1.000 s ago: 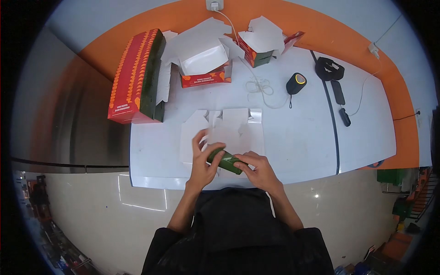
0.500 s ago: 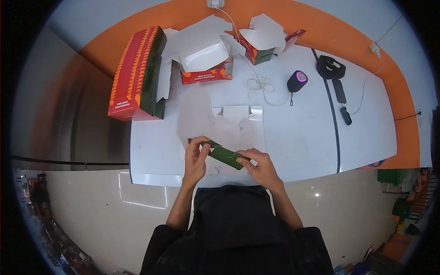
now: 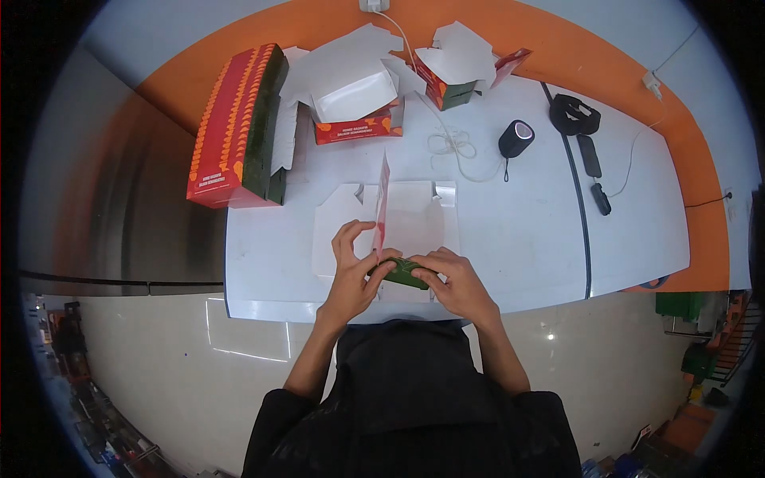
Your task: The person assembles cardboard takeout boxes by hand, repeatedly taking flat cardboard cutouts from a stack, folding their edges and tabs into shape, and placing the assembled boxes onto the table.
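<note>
A partly folded cardboard box [image 3: 410,219] lies in front of me, white inside, with green and red on its outer faces. My left hand [image 3: 355,275] is closed on the left end of its green side panel [image 3: 408,275], thumb on the green face. Close above those fingers, a thin flap [image 3: 383,195] with red print stands upright, seen nearly edge-on. My right hand [image 3: 454,279] pinches the panel's right end between thumb and fingers. Beneath lies a white panel [image 3: 335,215]; whether it belongs to the same piece I cannot tell.
Behind stand a tall red box [image 3: 231,127], an open white-lined box [image 3: 358,95] and a smaller open box [image 3: 454,68]. A white cable [image 3: 453,146], a black speaker [image 3: 516,139], a black strap [image 3: 575,115] and a dark phone-like object [image 3: 589,157] lie to the right.
The thin flap, blurred and farther left before, now stands upright near my left hand. My left hand has shifted right along the green panel, nearer my right hand. The speaker's ring light has paled.
</note>
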Motion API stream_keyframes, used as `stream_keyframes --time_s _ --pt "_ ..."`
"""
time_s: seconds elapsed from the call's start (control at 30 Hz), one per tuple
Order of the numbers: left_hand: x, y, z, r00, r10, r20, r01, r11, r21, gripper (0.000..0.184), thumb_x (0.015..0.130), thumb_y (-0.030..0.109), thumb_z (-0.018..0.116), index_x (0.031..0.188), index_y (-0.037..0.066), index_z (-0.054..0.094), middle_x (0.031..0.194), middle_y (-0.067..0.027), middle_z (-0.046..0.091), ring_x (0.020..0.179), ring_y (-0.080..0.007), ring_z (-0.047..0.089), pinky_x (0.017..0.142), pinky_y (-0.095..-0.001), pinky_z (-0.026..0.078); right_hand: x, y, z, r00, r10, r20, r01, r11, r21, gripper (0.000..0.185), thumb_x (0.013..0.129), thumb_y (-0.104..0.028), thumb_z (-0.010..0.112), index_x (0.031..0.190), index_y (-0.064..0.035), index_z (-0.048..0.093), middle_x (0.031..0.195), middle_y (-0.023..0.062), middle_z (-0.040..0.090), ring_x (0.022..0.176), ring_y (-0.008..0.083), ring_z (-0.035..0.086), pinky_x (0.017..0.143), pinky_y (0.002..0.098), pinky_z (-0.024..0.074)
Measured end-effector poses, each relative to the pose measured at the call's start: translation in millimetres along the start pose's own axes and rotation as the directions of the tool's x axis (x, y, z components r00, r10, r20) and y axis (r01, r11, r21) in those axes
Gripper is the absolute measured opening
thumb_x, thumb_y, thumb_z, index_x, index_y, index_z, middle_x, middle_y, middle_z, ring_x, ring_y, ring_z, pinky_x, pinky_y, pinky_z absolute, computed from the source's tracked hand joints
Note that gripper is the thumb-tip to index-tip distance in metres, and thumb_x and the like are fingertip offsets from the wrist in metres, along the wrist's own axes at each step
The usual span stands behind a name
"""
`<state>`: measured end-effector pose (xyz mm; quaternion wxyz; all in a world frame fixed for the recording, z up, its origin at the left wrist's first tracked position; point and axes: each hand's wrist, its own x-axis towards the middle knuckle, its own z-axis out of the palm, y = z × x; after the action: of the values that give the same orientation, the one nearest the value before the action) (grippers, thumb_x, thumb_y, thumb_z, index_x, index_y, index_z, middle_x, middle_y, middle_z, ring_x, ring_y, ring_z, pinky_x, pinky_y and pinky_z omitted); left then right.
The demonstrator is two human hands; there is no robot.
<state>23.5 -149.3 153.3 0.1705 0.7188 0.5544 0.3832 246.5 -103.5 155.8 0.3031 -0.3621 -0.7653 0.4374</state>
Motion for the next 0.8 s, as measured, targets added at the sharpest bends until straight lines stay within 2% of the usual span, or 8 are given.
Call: stream_keyframes --time_s 0.1,0.17,0.23,0.37,0.47,0.57,0.67,0.8 --pt "-15.7 -12.4 18.1 0.938 -0.167 -0.304 0.102 0.971 -0.216 0.014 0.093 0.005 0.073 0.106 0.01 0.075 0.144 -0.0187 0.042 0.139 -0.036 0.039 0.115 -0.0497 0.034 -0.1 -7.1 -0.4 0.997 0.082 -0.005 -0.081 0.993 0.084 0.024 0.097 -0.015 0.074 0.119 -0.006 0.076 0.086 0.0108 0.068 0.078 0.0213 0.059 0.063 0.0362 0.0467" --pt "-19.5 -18.3 23.4 0.872 -0.244 -0.425 0.185 0.967 -0.177 0.015 0.092 0.004 0.074 0.106 0.01 0.074 0.144 -0.019 0.042 0.138 -0.0355 0.039 0.114 -0.0482 0.034 -1.2 -13.6 1.4 0.987 0.159 0.002 -0.159 0.98 0.119 0.024 0.097 -0.016 0.074 0.119 -0.0061 0.076 0.085 0.0107 0.068 0.077 0.0212 0.059 0.063 0.0363 0.0464" --pt "-16.8 -11.1 24.2 0.834 -0.201 -0.514 0.164 0.979 -0.118 0.022 0.087 0.0 0.078 0.105 0.013 0.078 0.136 -0.0156 0.046 0.136 -0.0372 0.041 0.111 -0.0477 0.039 -1.7 -15.1 2.6 0.984 0.178 -0.008 -0.175 0.975 0.138 0.024 0.097 -0.016 0.074 0.119 -0.0057 0.076 0.085 0.0106 0.068 0.077 0.021 0.059 0.063 0.0366 0.0464" --pt "-9.8 -5.7 15.3 0.98 0.047 -0.191 -0.031 0.996 0.085 0.022 0.085 0.005 0.081 0.105 0.015 0.079 0.136 -0.0177 0.045 0.137 -0.0414 0.038 0.114 -0.0494 0.035 -0.6 -4.9 0.3 0.999 0.035 -0.012 -0.035 0.999 0.032 0.023 0.098 -0.016 0.074 0.117 -0.0037 0.076 0.086 0.0103 0.068 0.078 0.0204 0.058 0.066 0.0372 0.0466" --pt "-15.5 -11.1 20.5 0.972 0.109 -0.208 -0.098 0.993 0.066 0.021 0.088 0.001 0.076 0.106 0.013 0.076 0.13 -0.0167 0.047 0.135 -0.0392 0.04 0.113 -0.0478 0.036 -0.4 -4.5 -2.1 1.0 0.011 0.008 -0.011 1.0 0.024 0.023 0.098 -0.016 0.074 0.116 -0.0023 0.076 0.087 0.0102 0.07 0.078 0.0198 0.059 0.068 0.0369 0.0473" --pt "-33.9 -26.1 36.6 0.859 -0.27 -0.436 0.18 0.955 -0.236 0.024 0.087 0.001 0.077 0.108 0.013 0.075 0.132 -0.018 0.043 0.132 -0.0381 0.042 0.109 -0.0473 0.038 -3.5 -6.5 1.6 0.995 0.104 -0.001 -0.103 0.991 0.09 0.021 0.098 -0.015 0.073 0.114 -0.0021 0.076 0.089 0.0107 0.071 0.076 0.0194 0.06 0.069 0.0361 0.0482" --pt "-18.1 -11.2 30.6 0.794 -0.151 -0.589 0.143 0.988 -0.06 0.026 0.088 -0.002 0.075 0.11 0.012 0.073 0.132 -0.0185 0.04 0.13 -0.0347 0.043 0.105 -0.0434 0.04 -5.0 -10.2 10.6 0.971 0.235 -0.038 -0.227 0.962 0.155 0.019 0.099 -0.014 0.072 0.112 -0.0014 0.076 0.089 0.011 0.071 0.076 0.0189 0.061 0.07 0.0355 0.0494" --pt "-15.0 -5.9 31.8 0.828 -0.08 -0.555 0.092 0.996 -0.007 0.024 0.085 0.0 0.08 0.105 0.012 0.075 0.134 -0.0166 0.04 0.128 -0.0341 0.046 0.103 -0.0435 0.043 -3.5 -18.6 12.9 0.959 0.273 -0.078 -0.263 0.958 0.117 0.016 0.097 -0.012 0.072 0.108 -0.0004 0.076 0.085 0.0111 0.07 0.074 0.0202 0.06 0.068 0.0362 0.0484"
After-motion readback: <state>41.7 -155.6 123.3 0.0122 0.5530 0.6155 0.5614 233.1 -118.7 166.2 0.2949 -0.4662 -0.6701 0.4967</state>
